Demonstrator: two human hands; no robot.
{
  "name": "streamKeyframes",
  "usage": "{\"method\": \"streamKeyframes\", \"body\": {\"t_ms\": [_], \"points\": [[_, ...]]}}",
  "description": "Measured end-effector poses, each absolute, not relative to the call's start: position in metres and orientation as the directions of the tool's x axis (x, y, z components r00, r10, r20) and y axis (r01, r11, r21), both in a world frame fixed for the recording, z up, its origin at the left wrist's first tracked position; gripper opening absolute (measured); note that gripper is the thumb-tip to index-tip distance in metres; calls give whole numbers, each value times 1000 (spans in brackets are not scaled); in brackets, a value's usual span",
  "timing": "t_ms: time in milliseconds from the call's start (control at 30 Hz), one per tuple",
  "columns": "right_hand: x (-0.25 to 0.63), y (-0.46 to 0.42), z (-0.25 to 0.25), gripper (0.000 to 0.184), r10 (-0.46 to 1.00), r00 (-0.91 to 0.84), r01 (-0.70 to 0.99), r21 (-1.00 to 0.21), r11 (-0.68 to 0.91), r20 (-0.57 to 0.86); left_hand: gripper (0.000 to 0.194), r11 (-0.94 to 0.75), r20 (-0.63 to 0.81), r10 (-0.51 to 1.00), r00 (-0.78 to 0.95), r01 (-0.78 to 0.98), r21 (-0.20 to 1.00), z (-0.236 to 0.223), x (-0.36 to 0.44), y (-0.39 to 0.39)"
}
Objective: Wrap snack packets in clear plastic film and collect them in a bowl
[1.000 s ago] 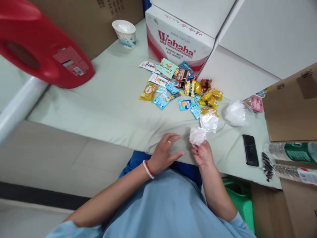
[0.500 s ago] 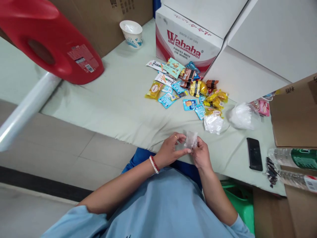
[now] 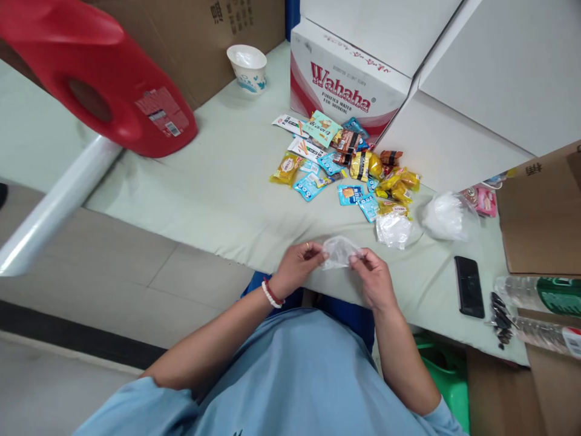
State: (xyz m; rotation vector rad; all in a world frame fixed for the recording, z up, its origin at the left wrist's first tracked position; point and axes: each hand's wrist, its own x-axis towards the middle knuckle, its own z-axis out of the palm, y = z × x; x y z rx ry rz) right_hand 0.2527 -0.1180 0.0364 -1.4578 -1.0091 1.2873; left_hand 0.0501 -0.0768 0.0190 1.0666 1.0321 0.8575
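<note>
A small clear plastic bag is stretched between my two hands, just above the front edge of the cloth-covered table. My left hand pinches its left side between thumb and fingers; a ring and a red-and-white bracelet show on that hand and wrist. At the bag's right side, my right hand pinches it the same way. Beyond the hands lies a pile of wrapped snacks, among them a yellow packet, a blue packet and a pale green packet. Folded clear bags lie close to my right hand.
A bundled white plastic bag and a black phone lie to the right, near plastic bottles. White cartons stand behind the snacks. At left are a red jug, a plastic roll and a paper cup.
My left hand has moved left, away from the right hand. The bag, bunched up before, is now spread wider between them, with both hands pinching it. The view has shifted slightly.
</note>
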Motion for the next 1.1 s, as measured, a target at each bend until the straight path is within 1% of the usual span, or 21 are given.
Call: {"method": "streamKeyframes", "body": {"t_ms": [67, 133, 233, 300, 333, 400, 467, 500, 533, 633, 700, 733, 767, 867, 933, 1000, 1100], "points": [[258, -116, 41, 37, 943, 119, -111, -948, -299, -312, 47, 335, -291, 920, 262, -141, 932, 21, 40, -71], [261, -115, 46, 38, 922, 63, -232, -904, -360, -383, 51, 350, -307, 923, 231, -178, 920, 23, 31, -67], [261, -114, 49, 40, 893, 20, -384, -828, -409, -450, 57, 362, -307, 918, 252, -213, 907, 28, 25, -65], [259, -113, 48, 44, 876, 23, -426, -798, -427, -481, 59, 372, -301, 912, 278, -255, 892, 31, 24, -65], [259, -113, 47, 45, 873, 56, -419, -805, -420, -484, 60, 375, -297, 911, 286, -275, 885, 32, 24, -65], [259, -112, 47, 44, 882, 207, -347, -875, -338, -423, 60, 365, -283, 916, 285, -298, 882, 34, 25, -66], [259, -111, 49, 40, 891, 359, -218, -953, -209, -278, 60, 339, -262, 925, 276, -288, 896, 34, 27, -67], [259, -111, 50, 38, 904, 374, -140, -977, -163, -205, 60, 325, -250, 929, 274, -278, 904, 34, 27, -68], [257, -111, 52, 37, 931, 333, -58, -988, -140, -152, 60, 315, -240, 931, 276, -271, 910, 33, 28, -69], [246, -108, 53, 39, 995, 41, 226, -969, -95, -88, 59, 318, -230, 924, 306, -279, 906, 31, 30, -71], [238, -105, 50, 24, 995, -83, 359, -933, -20, -53, 59, 332, -239, 921, 306, -301, 894, 29, 30, -71], [235, -105, 48, 15, 995, -99, 385, -923, 12, -28, 59, 336, -248, 924, 290, -312, 888, 28, 29, -71], [233, -105, 47, 12, 996, -91, 391, -920, 34, -2, 59, 337, -260, 930, 259, -323, 884, 27, 28, -70], [237, -110, 48, 11, 996, -8, 363, -928, 82, 85, 58, 336, -306, 942, 139, -348, 875, 22, 21, -66], [243, -117, 51, 9, 988, 17, 361, -922, 140, 156, 59, 340, -333, 939, 84, -364, 867, 19, 17, -62], [248, -125, 54, 11, 977, -6, 389, -899, 200, 214, 59, 353, -357, 932, 65, -386, 852, 17, 16, -58], [248, -135, 53, 17, 963, -80, 463, -846, 266, 259, 57, 384, -389, 917, 85, -446, 809, 17, 18, -52]]}}
